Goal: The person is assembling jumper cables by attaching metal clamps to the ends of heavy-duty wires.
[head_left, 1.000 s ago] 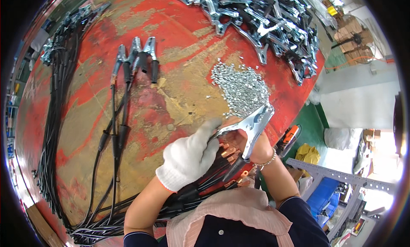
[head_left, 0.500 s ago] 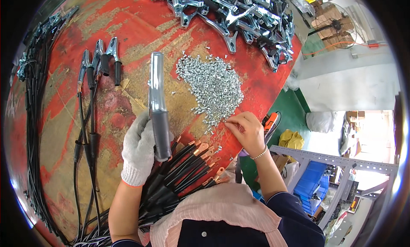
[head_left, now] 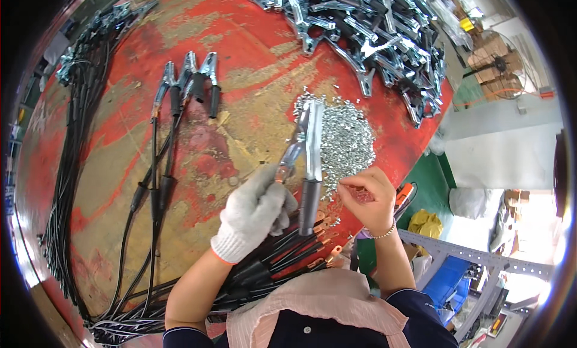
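Clamp (head_left: 314, 145) is sitting toward one-thirty from the left hand (head_left: 252, 211) gripping it; the right hand (head_left: 374, 199) is pinching together, contents unclear.

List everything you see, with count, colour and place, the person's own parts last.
Table: one, worn red and brown, beneath the work
Held clamp: one, silver and black, in the left hand
Fasteners: many, silver, heaped mid-table
Clamp heap: one, silver and black, far right of table
Loose cables: many, black, table's left
Lugs: several, copper, on cable ends near the person
Fan: one, dark, upper right
Blue bin: at least one, blue, lower right
Yellow sack: one, yellow, right, on floor
Scarf: one, pink, on the person
Left hand: one, white-gloved, centre
Right hand: one, bare, beside the fasteners
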A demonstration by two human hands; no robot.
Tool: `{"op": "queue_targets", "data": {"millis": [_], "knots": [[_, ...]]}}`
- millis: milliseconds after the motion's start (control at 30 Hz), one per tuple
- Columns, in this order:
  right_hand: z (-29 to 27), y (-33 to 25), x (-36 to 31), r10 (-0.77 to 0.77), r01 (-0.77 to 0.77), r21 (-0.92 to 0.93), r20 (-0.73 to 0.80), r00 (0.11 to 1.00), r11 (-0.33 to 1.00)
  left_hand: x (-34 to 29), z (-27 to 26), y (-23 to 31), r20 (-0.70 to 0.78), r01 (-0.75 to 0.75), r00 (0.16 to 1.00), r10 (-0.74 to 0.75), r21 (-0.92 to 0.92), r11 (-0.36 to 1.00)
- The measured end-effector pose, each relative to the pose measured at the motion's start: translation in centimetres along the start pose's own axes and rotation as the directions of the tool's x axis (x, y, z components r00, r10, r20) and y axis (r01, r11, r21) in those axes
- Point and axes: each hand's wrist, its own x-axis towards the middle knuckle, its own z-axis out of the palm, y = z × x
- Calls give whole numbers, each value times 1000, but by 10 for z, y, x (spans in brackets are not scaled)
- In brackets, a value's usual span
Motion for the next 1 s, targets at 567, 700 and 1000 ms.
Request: {"op": "queue_targets", "data": {"millis": [567, 700, 1000], "knots": [[49, -47, 47, -354, 352, 106, -7, 935, 930, 2, -4, -10, 14, -63, 998, 63, -12, 998], [47, -46, 48, -343, 340, 152, -9, 939, 928, 3, -2, -6, 26, -43, 999, 43, 1, 999], [45, -50, 49, -269, 256, 219, 29, 963, 941, 0, -2, -2, 37, -70, 997, 69, 30, 997]]}}
